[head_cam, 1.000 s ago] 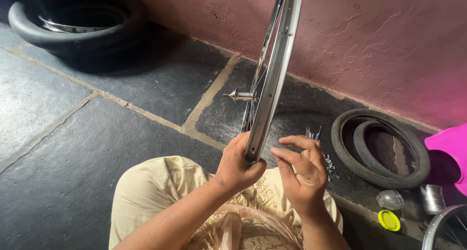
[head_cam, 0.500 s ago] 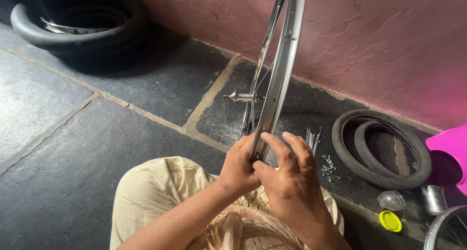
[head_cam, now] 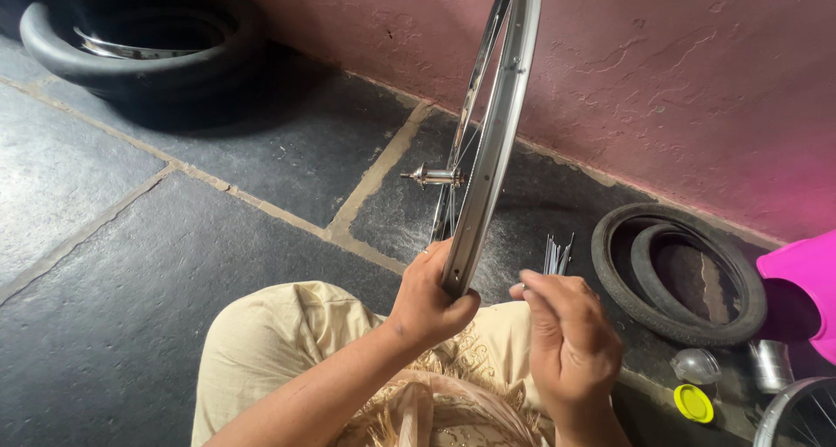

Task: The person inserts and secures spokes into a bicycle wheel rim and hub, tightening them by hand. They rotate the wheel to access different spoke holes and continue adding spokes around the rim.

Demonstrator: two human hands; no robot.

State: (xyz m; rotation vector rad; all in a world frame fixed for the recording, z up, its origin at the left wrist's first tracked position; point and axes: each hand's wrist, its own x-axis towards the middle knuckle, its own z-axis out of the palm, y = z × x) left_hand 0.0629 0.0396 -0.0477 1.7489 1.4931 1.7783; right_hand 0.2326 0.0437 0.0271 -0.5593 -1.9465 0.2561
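The wheel rim [head_cam: 492, 151] runs off the top edge. What the right hand [head_cam: 566, 347] pinches is hidden, perhaps a spoke. Far right, a pink tub [head_cam: 805, 286] is cropped.

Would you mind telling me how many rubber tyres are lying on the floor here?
2: one large tyre at far left, one thinner tyre by the wall at right. Others may lie out of view.

The wheel rim [head_cam: 488, 186] is silver-grey metal, its hub [head_cam: 431, 176] shiny chrome; the floor [head_cam: 174, 264] is dark grey slate with sandy joints; the wall [head_cam: 679, 73] is mottled dusty pink; the tyres [head_cam: 679, 273] are black; the garment [head_cam: 279, 342] is cream with gold embroidery; the small lid [head_cam: 694, 403] is bright yellow; the plastic tub [head_cam: 805, 282] is magenta.
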